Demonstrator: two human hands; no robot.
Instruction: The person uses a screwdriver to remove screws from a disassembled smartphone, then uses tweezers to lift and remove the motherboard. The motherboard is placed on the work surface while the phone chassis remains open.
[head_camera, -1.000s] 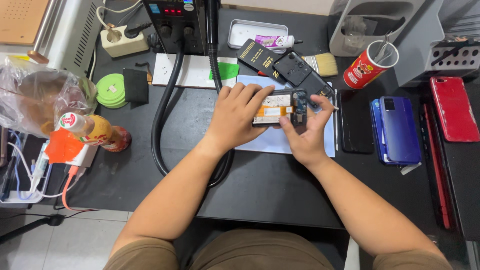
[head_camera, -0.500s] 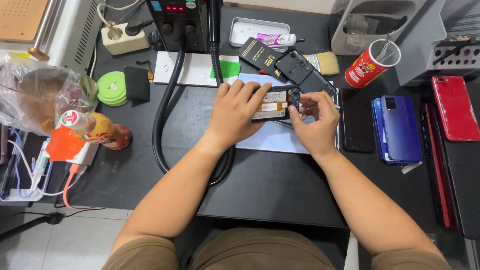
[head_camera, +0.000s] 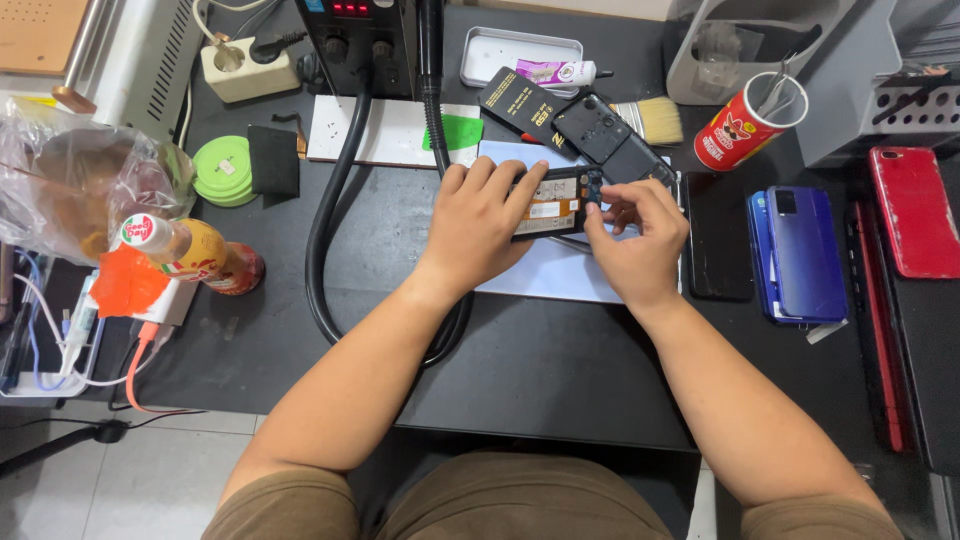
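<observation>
Shifted since a second ago: right hand (head_camera: 638, 240) up off the lower edge of the opened black phone with its orange-labelled battery exposed (head_camera: 553, 202), fingertips now pinched narrow at the phone's right end, over the small board parts. Cannot tell whether anything tiny sits in the pinch. Left hand (head_camera: 480, 222) unchanged, spread flat over the phone's left half, pressing it onto the pale blue mat (head_camera: 545, 272) on the black worktop (head_camera: 540, 370). Reads as gross positioning done, fine work at that end in hand.

Containers:
- red cylindrical can (head_camera: 745, 125), top right: holds thin metal tools, tweezers by the look.
- white shallow tray (head_camera: 520, 52), top centre: holds a small purple-and-white tube.
- clear plastic bag (head_camera: 70, 190), far left: contents unclear.
</observation>
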